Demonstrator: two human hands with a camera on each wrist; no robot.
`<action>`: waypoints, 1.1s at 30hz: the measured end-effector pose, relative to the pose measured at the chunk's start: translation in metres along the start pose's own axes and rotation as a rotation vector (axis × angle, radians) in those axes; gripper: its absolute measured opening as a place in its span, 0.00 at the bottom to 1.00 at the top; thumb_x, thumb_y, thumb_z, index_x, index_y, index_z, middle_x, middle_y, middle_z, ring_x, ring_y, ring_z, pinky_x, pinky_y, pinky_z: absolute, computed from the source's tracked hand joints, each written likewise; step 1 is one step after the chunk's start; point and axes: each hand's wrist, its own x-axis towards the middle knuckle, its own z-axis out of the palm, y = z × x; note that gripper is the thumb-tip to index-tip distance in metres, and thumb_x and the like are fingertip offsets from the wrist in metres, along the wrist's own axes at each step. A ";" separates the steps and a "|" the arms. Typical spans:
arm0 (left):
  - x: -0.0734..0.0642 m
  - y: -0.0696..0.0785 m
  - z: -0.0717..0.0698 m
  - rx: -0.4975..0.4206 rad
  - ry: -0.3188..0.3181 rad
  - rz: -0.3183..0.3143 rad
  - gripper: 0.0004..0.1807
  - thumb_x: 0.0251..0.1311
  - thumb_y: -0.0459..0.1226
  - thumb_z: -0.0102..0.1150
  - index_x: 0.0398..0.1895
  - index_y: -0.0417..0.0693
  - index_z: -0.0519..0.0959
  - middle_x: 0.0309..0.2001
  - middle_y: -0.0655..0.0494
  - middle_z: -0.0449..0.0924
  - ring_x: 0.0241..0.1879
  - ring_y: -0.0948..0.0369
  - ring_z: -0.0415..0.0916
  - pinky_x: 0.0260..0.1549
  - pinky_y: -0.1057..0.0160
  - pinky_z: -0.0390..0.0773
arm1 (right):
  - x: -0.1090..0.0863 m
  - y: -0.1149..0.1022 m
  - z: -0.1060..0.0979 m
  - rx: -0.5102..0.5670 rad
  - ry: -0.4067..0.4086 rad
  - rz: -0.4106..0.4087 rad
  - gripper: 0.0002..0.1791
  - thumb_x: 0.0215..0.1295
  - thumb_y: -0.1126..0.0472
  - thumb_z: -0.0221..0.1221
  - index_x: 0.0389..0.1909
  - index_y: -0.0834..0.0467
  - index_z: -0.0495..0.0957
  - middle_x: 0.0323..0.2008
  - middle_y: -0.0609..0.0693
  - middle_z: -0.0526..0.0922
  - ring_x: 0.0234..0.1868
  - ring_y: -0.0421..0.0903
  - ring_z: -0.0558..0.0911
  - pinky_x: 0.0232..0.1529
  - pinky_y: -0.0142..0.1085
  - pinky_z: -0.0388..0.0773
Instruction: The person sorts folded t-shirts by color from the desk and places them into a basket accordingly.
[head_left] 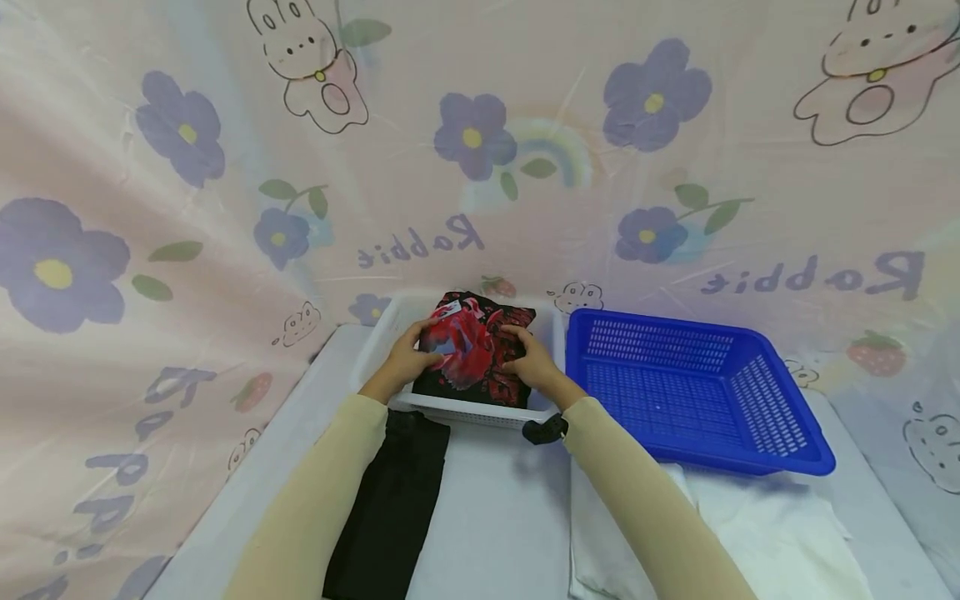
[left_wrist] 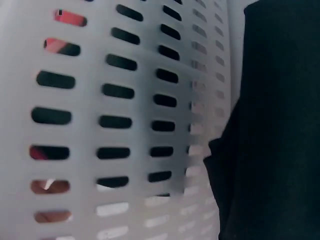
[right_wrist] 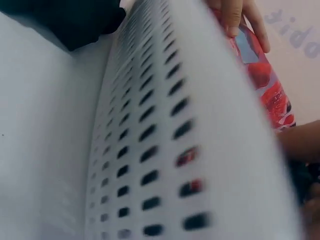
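Observation:
A folded black garment with a red floral print [head_left: 467, 354] lies in a white perforated basket [head_left: 450, 407]. My left hand [head_left: 408, 360] rests on the garment's left side, thumb and fingers spread apart. On its right side my right hand [head_left: 538, 363] touches the print with extended fingers. In the right wrist view, the left hand's fingers [right_wrist: 231, 20] lie fairly straight on the printed cloth, while only blurred parts of the right hand show past the rim. The left wrist view shows the basket's slotted wall [left_wrist: 85, 105], with both hands mostly hidden behind it.
A blue perforated basket [head_left: 780, 408] stands to the right of the white one. Folded black cloth [head_left: 390, 508] lies in front on the left, and white cloth [head_left: 765, 533] at the front right. A printed curtain [head_left: 525, 208] hangs behind the table.

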 end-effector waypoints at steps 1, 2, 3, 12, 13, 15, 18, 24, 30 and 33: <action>0.000 0.000 0.001 0.011 -0.001 -0.005 0.38 0.58 0.32 0.62 0.72 0.60 0.60 0.74 0.47 0.53 0.68 0.45 0.59 0.64 0.45 0.64 | 0.000 0.001 0.001 0.000 0.001 0.012 0.42 0.58 0.76 0.59 0.71 0.46 0.60 0.63 0.60 0.70 0.54 0.54 0.77 0.47 0.41 0.79; 0.000 0.000 0.002 0.019 -0.001 -0.015 0.38 0.58 0.32 0.62 0.72 0.60 0.60 0.74 0.47 0.54 0.67 0.45 0.60 0.63 0.45 0.65 | 0.000 0.002 0.002 0.000 0.002 0.024 0.42 0.58 0.76 0.59 0.71 0.46 0.60 0.63 0.59 0.70 0.53 0.54 0.77 0.46 0.41 0.79; 0.000 0.000 0.003 0.027 -0.003 -0.026 0.38 0.58 0.32 0.62 0.71 0.60 0.60 0.74 0.47 0.54 0.66 0.45 0.61 0.62 0.46 0.66 | 0.000 0.003 0.003 -0.009 0.005 0.030 0.41 0.58 0.76 0.59 0.71 0.47 0.60 0.63 0.59 0.70 0.53 0.53 0.77 0.47 0.41 0.78; 0.003 -0.010 0.002 0.081 -0.018 -0.131 0.37 0.59 0.32 0.61 0.72 0.54 0.61 0.70 0.43 0.60 0.60 0.47 0.66 0.57 0.51 0.71 | 0.002 0.010 0.013 -0.166 -0.001 0.105 0.41 0.58 0.69 0.64 0.71 0.47 0.59 0.65 0.59 0.68 0.57 0.56 0.74 0.55 0.50 0.72; 0.004 -0.013 0.002 0.086 -0.021 -0.143 0.37 0.59 0.32 0.61 0.72 0.54 0.61 0.70 0.43 0.60 0.60 0.47 0.66 0.58 0.50 0.71 | 0.002 0.011 0.015 -0.178 0.003 0.111 0.41 0.58 0.69 0.64 0.71 0.47 0.60 0.65 0.59 0.69 0.58 0.57 0.74 0.56 0.51 0.72; 0.003 -0.016 0.001 0.089 -0.030 -0.163 0.37 0.59 0.33 0.61 0.72 0.53 0.61 0.70 0.43 0.60 0.61 0.47 0.65 0.59 0.50 0.70 | 0.003 0.013 0.017 -0.198 0.008 0.118 0.41 0.57 0.69 0.65 0.70 0.47 0.61 0.65 0.59 0.69 0.59 0.58 0.73 0.57 0.52 0.72; 0.003 -0.018 0.001 0.083 -0.042 -0.186 0.36 0.60 0.33 0.61 0.71 0.53 0.61 0.70 0.42 0.60 0.61 0.47 0.65 0.59 0.50 0.69 | 0.004 0.014 0.019 -0.217 0.013 0.128 0.41 0.57 0.69 0.65 0.70 0.49 0.61 0.66 0.60 0.68 0.61 0.59 0.72 0.58 0.53 0.71; 0.008 -0.016 0.001 0.102 -0.049 -0.201 0.36 0.59 0.33 0.62 0.71 0.54 0.62 0.69 0.39 0.60 0.61 0.46 0.65 0.60 0.49 0.69 | 0.005 0.013 0.018 -0.287 0.011 0.164 0.39 0.58 0.67 0.65 0.71 0.52 0.61 0.67 0.61 0.67 0.64 0.59 0.70 0.60 0.54 0.70; 0.012 -0.019 -0.001 0.135 -0.034 -0.213 0.35 0.58 0.34 0.64 0.70 0.55 0.65 0.68 0.39 0.62 0.60 0.46 0.67 0.58 0.50 0.71 | 0.007 0.013 0.020 -0.342 -0.009 0.197 0.39 0.60 0.64 0.65 0.71 0.52 0.60 0.66 0.61 0.68 0.66 0.58 0.69 0.61 0.53 0.70; 0.014 -0.023 -0.002 0.135 -0.009 -0.212 0.32 0.58 0.35 0.64 0.67 0.54 0.67 0.68 0.39 0.64 0.57 0.47 0.69 0.54 0.51 0.74 | 0.009 0.012 0.020 -0.337 -0.006 0.186 0.36 0.61 0.63 0.64 0.69 0.52 0.62 0.66 0.61 0.69 0.65 0.58 0.69 0.61 0.53 0.69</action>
